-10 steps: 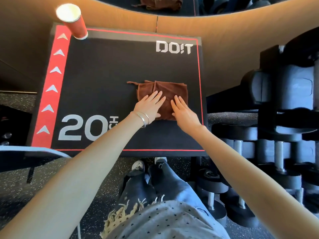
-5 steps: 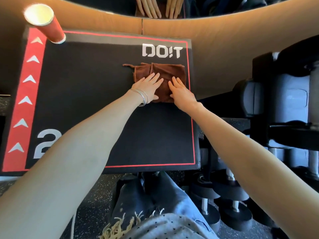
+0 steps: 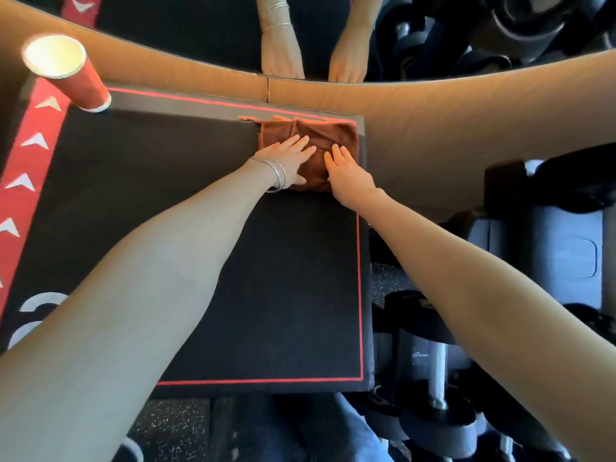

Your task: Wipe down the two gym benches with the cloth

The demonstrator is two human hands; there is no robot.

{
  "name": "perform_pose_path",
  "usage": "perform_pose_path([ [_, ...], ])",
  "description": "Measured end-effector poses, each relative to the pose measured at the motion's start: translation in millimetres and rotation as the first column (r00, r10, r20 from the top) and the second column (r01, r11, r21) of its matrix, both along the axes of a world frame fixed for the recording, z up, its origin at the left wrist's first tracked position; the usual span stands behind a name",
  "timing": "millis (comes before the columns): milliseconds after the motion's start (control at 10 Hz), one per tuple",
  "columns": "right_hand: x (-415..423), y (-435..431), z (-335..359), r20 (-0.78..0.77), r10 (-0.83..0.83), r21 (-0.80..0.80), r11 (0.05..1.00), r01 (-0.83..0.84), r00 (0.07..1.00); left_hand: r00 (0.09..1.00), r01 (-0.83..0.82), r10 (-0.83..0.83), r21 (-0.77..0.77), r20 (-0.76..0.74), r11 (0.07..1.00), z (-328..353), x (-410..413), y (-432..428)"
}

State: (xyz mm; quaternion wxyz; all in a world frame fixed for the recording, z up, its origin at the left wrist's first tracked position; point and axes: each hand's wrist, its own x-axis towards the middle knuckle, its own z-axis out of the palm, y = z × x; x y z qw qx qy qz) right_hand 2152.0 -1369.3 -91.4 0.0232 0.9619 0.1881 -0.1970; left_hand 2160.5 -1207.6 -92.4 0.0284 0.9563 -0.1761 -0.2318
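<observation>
Both hands are laid flat, fingers straight and a little spread, neither one curled round anything. The left hand (image 3: 288, 158), with thin bangles (image 3: 279, 176) at the wrist, presses on the near left part of the folded brown cloth (image 3: 328, 135). The right hand (image 3: 350, 176) presses beside it on the near right part, the two hands close but not touching. The cloth lies at the far right corner of the black padded bench (image 3: 283, 278), its far edge at the red border line and its right edge almost at the side of the pad. It looks soft, light and plush, folded into a thick pad with a loose corner trailing off to the left. I'd judge it would bunch or unfold if dragged by one edge, so flat palms over its middle suit it best, with enough downward weight to make it slide along with the hands. Further out, a red paper cup (image 3: 66, 71) stands on the far left corner, near enough to a wide sweep to be knocked over. A mirror (image 3: 433, 28) beyond the bench reflects the hands, and dumbbells (image 3: 433, 378) sit on the floor to the right.
</observation>
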Motion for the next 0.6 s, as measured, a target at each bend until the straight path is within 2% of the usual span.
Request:
perform_pose_path([
  [300, 35.7, -1.0, -0.5, 0.096, 0.043, -0.059, 0.998, -0.038, 0.994, 1.000, -0.001, 0.001, 0.016, 0.015, 1.000, -4.6, 42.7, -1.3],
  [400, 40.3, -4.4, -1.2, 0.129, 0.045, -0.051, 0.998, -0.039, 0.991, 0.995, -0.008, -0.001, 0.090, 0.096, 0.996, -3.3, 42.5, -2.1],
  [500, 32.4, -9.0, -0.4, 0.133, 0.045, -0.026, 0.999, -0.042, 0.990, 0.991, -0.051, 0.037, 0.112, 0.127, 0.992, -0.8, 21.1, -5.6],
  [600, 22.5, -7.0, 0.0, 0.203, 0.030, 0.068, 0.997, -0.045, 0.979, 0.974, -0.144, 0.129, 0.071, 0.187, 0.987, 0.6, -1.3, 0.6],
])
